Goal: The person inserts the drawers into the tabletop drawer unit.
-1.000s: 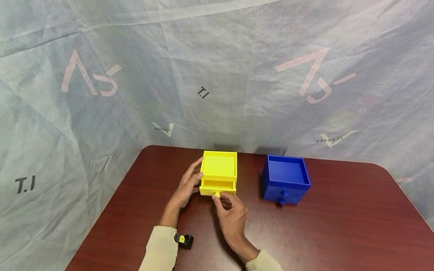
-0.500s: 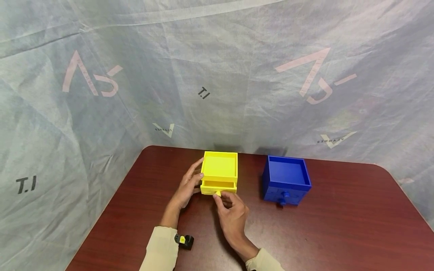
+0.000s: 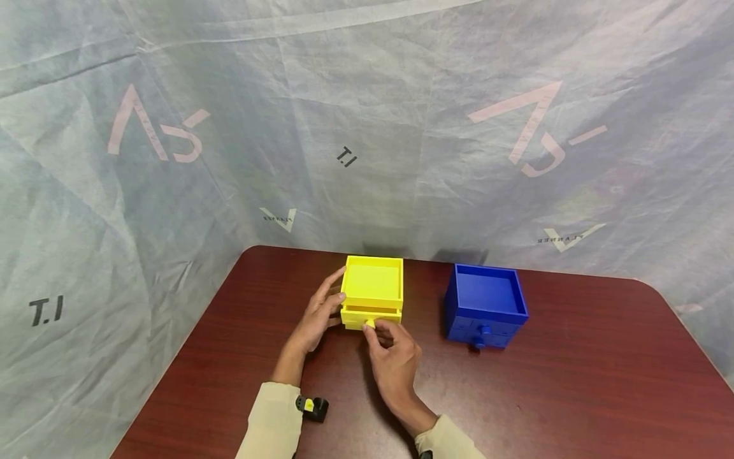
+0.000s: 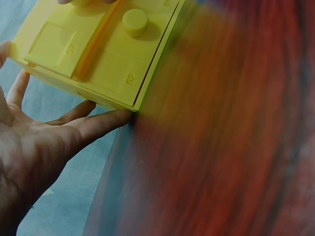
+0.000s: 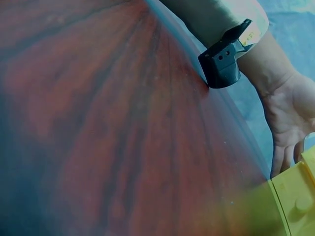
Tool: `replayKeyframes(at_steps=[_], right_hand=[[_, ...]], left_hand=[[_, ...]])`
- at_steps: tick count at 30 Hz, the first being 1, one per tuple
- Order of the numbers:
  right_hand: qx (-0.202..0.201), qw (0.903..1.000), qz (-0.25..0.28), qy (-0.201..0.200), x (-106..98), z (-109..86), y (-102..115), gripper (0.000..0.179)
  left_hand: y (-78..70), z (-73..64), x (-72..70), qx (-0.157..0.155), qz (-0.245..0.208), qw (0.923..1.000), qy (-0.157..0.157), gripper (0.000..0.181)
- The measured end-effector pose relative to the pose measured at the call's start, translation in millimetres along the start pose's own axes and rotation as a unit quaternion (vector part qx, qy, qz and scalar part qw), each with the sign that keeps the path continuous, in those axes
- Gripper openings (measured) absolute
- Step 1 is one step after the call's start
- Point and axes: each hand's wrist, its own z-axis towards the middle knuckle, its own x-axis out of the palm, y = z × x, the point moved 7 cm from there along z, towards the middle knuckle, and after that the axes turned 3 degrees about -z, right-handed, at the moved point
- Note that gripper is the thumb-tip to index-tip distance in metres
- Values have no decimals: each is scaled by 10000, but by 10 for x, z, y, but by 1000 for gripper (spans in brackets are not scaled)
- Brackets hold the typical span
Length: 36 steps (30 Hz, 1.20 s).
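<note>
A small yellow chest of drawers with a shallow tray top stands near the table's back edge. Its upper drawer sticks out slightly, leaving a narrow gap. My right hand pinches that drawer's round knob between thumb and fingers. At the chest's left side my left hand rests with fingers spread and fairly straight, the thumb near the front corner. In the left wrist view the lower drawer's knob is untouched and that drawer is in. The right wrist view shows my left hand against the yellow side.
A matching blue chest of drawers stands to the right, its drawers in. The dark red wooden table ends at a grey printed cloth behind. A black wrist camera sits on my left sleeve.
The yellow upper drawer has slid inward, its opening narrowing, as my right hand moves slightly away from me with the knob. My left hand stays at the side.
</note>
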Motion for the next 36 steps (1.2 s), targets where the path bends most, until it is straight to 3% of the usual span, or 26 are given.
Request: replayKeyframes(at_steps=[36], right_hand=[[100,9999,2,2,68,97,-56,14]], left_hand=[[18,14,-11,-2,-1,10000,-49,52]])
